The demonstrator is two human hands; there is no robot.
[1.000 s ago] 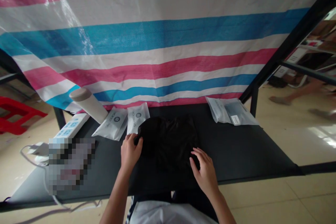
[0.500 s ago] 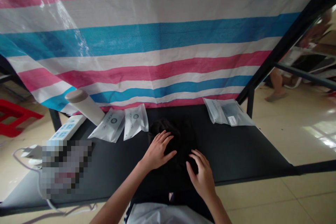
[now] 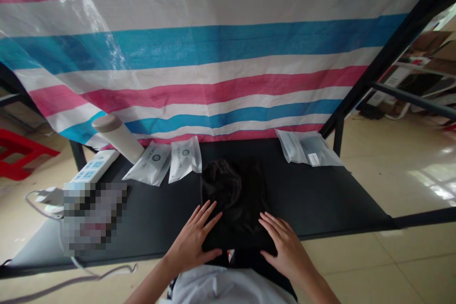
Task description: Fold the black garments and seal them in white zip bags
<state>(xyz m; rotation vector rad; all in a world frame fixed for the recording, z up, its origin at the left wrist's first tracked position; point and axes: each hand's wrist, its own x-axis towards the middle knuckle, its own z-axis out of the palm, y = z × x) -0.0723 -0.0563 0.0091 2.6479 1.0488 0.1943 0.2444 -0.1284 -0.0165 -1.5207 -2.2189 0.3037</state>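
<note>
A dark, crumpled piece of fabric (image 3: 245,194) lies on the black table (image 3: 156,218) in front of me. My left hand (image 3: 197,235) rests at its lower left corner, fingers spread and holding nothing. At the lower right edge of the cloth is my right hand (image 3: 283,242), also with its fingers apart and nothing in it. Both thumbs point inward near the table's front edge. Where the dark fabric ends against the black tabletop is hard to make out.
Two white pouches (image 3: 152,162) and a pale bottle (image 3: 119,137) stand back left, near a power strip (image 3: 93,168) with cables. Another pouch pair (image 3: 308,148) lies back right. A striped sheet (image 3: 213,76) hangs behind; a red stool (image 3: 21,152) is left.
My left hand has drawn back from the top of the fabric toward the front edge, uncovering it. My right hand has shifted slightly right and nearer to me.
</note>
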